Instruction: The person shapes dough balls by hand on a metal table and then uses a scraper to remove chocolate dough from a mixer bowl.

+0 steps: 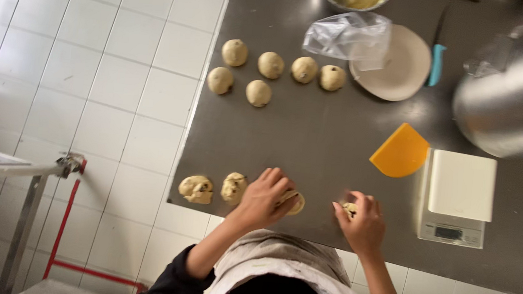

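- Six round dough balls (270, 65) already lie shaped at the far side of the steel table (313, 139).
- Our left hand (264, 198) cups one dough piece (294, 202); our right hand (362, 220) grasps another (350, 208).
- Two rough pieces (214, 188) wait unshaped at the near edge.

bright, even light | soft glare on steel table (313, 139) | edges blurred

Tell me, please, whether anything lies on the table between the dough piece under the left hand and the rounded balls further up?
Nothing visible does: bare steel table separates the dough piece under the left hand from the rounded balls.
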